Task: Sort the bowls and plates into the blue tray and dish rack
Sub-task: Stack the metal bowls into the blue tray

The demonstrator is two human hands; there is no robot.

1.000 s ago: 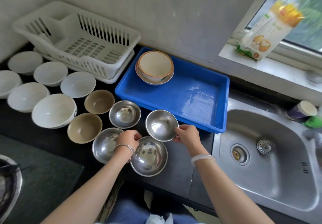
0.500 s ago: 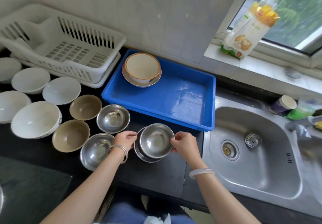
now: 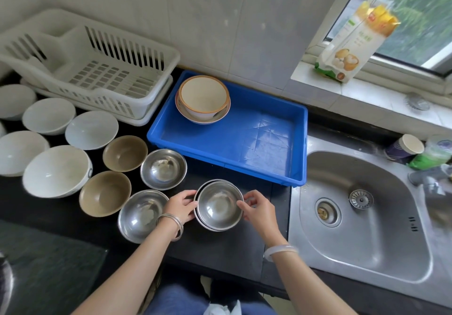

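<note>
Steel bowls, two nested, sit on black counter just before blue tray; left hand and right hand pinch opposite rims. Likely light, rigid, slick: grip rims.

Windowsill package print blurred, nothing legible

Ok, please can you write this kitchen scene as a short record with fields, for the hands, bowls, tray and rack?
left hand: holds the nested steel bowls at their left rim
right hand: holds the same bowls at the right rim
blue tray: contains a cream bowl on a plate
dish rack: white, left of the tray
single steel bowls: two, left of the hands
</note>
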